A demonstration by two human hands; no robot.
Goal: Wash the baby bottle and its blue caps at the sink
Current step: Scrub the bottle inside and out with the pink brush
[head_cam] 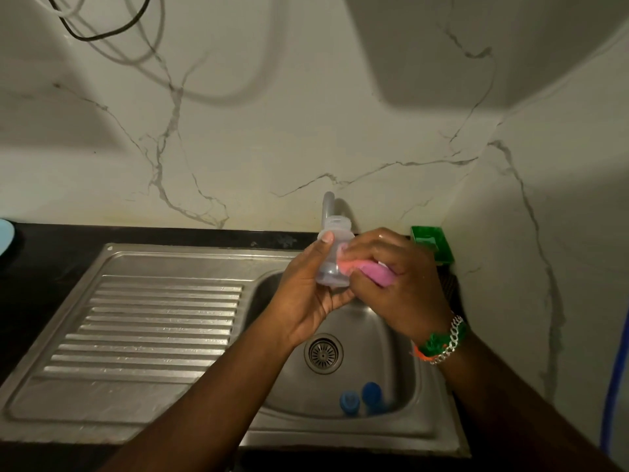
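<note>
At the far left edge of the dark desk [51,247] a pale blue rounded object [6,237] shows only in part, cut off by the frame. Just right of it, the stainless steel sink unit begins with its ribbed draining board [149,321], which lies flat and wet-looking, filling the left half of the unit. The basin [384,338] takes the right half, with a round drain [323,353] near its middle.

Above the basin, the left hand [308,298] is closed around the clear baby bottle [333,257], thumb pressed on its upper side, holding it roughly upright with its open threaded neck pointing up toward the back edge of the desk. A pale tap [328,207] rises directly behind the bottle against the marble wall [306,131]. The right hand [394,277] grips a pink sponge [360,270], curled tight over it and pressing it against the bottle's right side; hand and bottle are touching through the sponge. A silver chain and a green and orange band [442,342] circle the right wrist.

Down in the basin, near its front edge, two blue caps [362,398] stand just beside each other, right of the left forearm.

At the back right corner of the desk sits a green soap dish [431,243], near the wall corner.
</note>
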